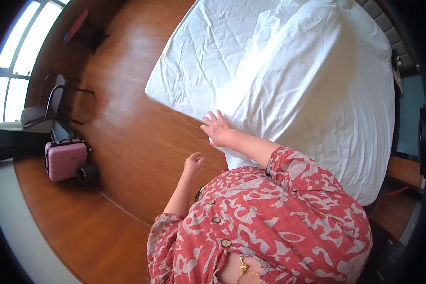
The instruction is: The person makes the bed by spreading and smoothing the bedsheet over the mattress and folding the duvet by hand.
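My right hand (216, 129) has its fingers spread at the near edge of the bed, by the white sheet (288, 90); whether it presses on the cloth cannot be made out. Over the wooden floor, to the left of the bed, hangs my left hand (194, 164), its fingers curled in and nothing visible in them. The sheet lies rumpled over the mattress (184, 71), with long folds and a loose, bunched layer towards the top of the view.
A pink suitcase (66, 160) stands on the floor at the left, beside a dark round bin (88, 174). Behind it is a chair (56, 97) near the window (16, 61). A round reddish table (76, 26) is at the upper left.
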The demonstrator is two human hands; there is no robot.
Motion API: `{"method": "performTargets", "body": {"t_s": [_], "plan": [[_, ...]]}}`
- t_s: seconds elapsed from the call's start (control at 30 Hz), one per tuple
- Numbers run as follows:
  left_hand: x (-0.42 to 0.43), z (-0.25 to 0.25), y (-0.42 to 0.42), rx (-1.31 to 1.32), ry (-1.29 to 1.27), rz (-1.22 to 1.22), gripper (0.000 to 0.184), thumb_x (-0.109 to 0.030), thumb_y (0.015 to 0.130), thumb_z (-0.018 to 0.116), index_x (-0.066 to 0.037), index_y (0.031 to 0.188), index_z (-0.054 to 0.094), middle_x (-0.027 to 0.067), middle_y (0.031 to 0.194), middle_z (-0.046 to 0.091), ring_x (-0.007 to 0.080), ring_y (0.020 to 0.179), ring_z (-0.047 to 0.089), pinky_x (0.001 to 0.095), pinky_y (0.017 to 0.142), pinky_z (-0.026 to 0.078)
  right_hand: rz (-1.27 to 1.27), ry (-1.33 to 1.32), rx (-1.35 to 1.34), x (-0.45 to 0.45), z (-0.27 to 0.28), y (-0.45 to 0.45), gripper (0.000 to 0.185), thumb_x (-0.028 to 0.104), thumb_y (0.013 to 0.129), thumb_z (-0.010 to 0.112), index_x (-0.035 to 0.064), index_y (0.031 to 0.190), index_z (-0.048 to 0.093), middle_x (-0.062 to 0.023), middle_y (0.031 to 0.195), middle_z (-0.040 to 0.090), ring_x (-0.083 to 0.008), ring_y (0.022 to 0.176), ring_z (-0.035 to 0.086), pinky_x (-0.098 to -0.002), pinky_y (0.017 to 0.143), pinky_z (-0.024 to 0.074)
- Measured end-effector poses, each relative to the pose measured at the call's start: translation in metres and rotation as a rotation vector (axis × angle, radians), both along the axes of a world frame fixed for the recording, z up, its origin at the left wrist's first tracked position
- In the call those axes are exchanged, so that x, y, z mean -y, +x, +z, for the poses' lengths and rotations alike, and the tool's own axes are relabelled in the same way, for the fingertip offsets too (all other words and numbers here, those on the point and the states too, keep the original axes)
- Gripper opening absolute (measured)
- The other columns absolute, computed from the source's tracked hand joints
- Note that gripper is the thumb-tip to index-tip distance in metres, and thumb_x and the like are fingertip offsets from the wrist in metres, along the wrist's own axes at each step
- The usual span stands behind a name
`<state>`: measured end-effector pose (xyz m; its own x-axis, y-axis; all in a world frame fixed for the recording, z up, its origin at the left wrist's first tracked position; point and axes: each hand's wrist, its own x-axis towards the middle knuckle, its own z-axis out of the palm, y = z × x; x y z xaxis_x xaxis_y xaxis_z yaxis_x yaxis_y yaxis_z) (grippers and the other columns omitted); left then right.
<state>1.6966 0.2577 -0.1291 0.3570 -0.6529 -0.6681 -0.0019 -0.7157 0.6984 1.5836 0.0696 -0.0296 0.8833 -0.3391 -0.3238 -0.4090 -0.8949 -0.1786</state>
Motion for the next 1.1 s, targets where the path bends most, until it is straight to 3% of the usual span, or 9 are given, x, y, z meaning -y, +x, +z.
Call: {"method": "performTargets", "body": {"t_s": [0.17, 0.2, 0.3, 0.37, 0.53, 0.77, 0.9, 0.93, 1.1], "plan": [[0.036, -0.015, 0.048, 0.227, 0.166, -0.163, 0.03, -0.019, 0.076, 0.061, -0.005, 0.102, 0.059, 0.0113, 0.08, 0.063, 0.019, 0.067, 0.06, 0.0303, 0.06, 0.048, -0.133, 0.083, -0.03, 0.052, -0.034, -0.046, 0.036, 0.022, 0.064, 0.065, 0.0076, 0.097, 0.056, -0.0123, 0.102, 0.054, -0.0273, 0.104, 0.046, -0.0369, 0.093, 0.0307], [0.047, -0.026, 0.051, 0.26, 0.088, -0.195, 0.031, -0.016, 0.078, 0.06, 0.001, 0.103, 0.055, 0.0063, 0.07, 0.06, 0.0099, 0.055, 0.054, 0.0231, 0.048, 0.043, -0.163, 0.116, -0.001, 0.055, -0.038, -0.057, 0.031, 0.018, 0.062, 0.064, 0.0077, 0.091, 0.059, -0.0117, 0.095, 0.057, -0.0262, 0.099, 0.049, -0.0358, 0.09, 0.0332], [0.101, -0.034, 0.039, 0.252, -0.038, -0.321, 0.032, -0.018, 0.077, 0.061, 0.001, 0.103, 0.056, 0.0072, 0.071, 0.06, 0.0113, 0.058, 0.055, 0.024, 0.052, 0.044, -0.259, 0.176, 0.078, 0.054, -0.008, -0.088, 0.017, 0.007, 0.057, 0.06, 0.0102, 0.074, 0.059, -0.0068, 0.077, 0.057, -0.0236, 0.085, 0.052, -0.0355, 0.083, 0.037], [0.151, -0.003, 0.022, 0.183, -0.041, -0.387, 0.045, -0.029, 0.074, 0.063, 0.002, 0.107, 0.054, 0.0159, 0.089, 0.063, 0.0231, 0.081, 0.061, 0.0311, 0.073, 0.047, -0.351, 0.205, 0.162, 0.051, 0.015, -0.117, 0.017, 0.005, 0.056, 0.06, 0.0117, 0.071, 0.059, -0.0053, 0.077, 0.057, -0.0228, 0.082, 0.053, -0.0359, 0.078, 0.0379], [0.238, -0.021, -0.012, -0.017, -0.077, -0.244, 0.092, -0.035, 0.062, 0.074, 0.004, 0.129, 0.024, 0.0259, 0.121, 0.042, 0.03, 0.111, 0.045, 0.0336, 0.089, 0.04, -0.567, 0.129, 0.323, 0.031, 0.064, -0.168, 0.017, 0.0, 0.051, 0.057, 0.0126, 0.062, 0.054, -0.0033, 0.068, 0.054, -0.0243, 0.072, 0.052, -0.0359, 0.067, 0.0378], [0.295, -0.031, -0.026, 0.106, 0.015, -0.527, 0.103, -0.038, 0.057, 0.077, 0.003, 0.131, 0.018, 0.0277, 0.128, 0.033, 0.0378, 0.116, 0.036, 0.0369, 0.095, 0.036, -0.922, -0.138, 0.384, 0.009, 0.12, -0.155, 0.017, -0.001, 0.051, 0.056, 0.0101, 0.054, 0.044, -0.0041, 0.058, 0.047, -0.0256, 0.062, 0.048, -0.0345, 0.059, 0.037], [0.301, -0.067, -0.047, -0.485, 0.386, -0.587, 0.087, -0.034, 0.057, 0.078, 0.007, 0.121, 0.037, 0.0229, 0.111, 0.051, 0.032, 0.093, 0.055, 0.0373, 0.079, 0.046, -1.043, -0.265, 0.339, 0.011, 0.14, -0.138, 0.018, -0.001, 0.052, 0.058, 0.0089, 0.055, 0.043, -0.0049, 0.058, 0.046, -0.0258, 0.061, 0.046, -0.0338, 0.058, 0.0379], [0.304, -0.037, -0.046, -0.566, 0.395, -0.707, 0.065, -0.026, 0.063, 0.075, 0.008, 0.111, 0.048, 0.0178, 0.099, 0.059, 0.0273, 0.081, 0.059, 0.0356, 0.071, 0.049, -1.061, -0.272, 0.323, 0.012, 0.141, -0.135, 0.018, -0.001, 0.052, 0.057, 0.0088, 0.055, 0.043, -0.0051, 0.059, 0.046, -0.0258, 0.062, 0.046, -0.0338, 0.058, 0.0382], [0.321, 0.059, 0.01, -0.815, 0.214, -0.64, 0.04, -0.007, 0.072, 0.063, 0.012, 0.105, 0.048, 0.0189, 0.095, 0.059, 0.0268, 0.083, 0.06, 0.0345, 0.072, 0.05, -1.106, -0.257, 0.327, -0.001, 0.113, -0.136, 0.018, 0.002, 0.054, 0.057, 0.0079, 0.055, 0.04, -0.006, 0.06, 0.045, -0.0262, 0.063, 0.046, -0.0337, 0.059, 0.0379]]}}
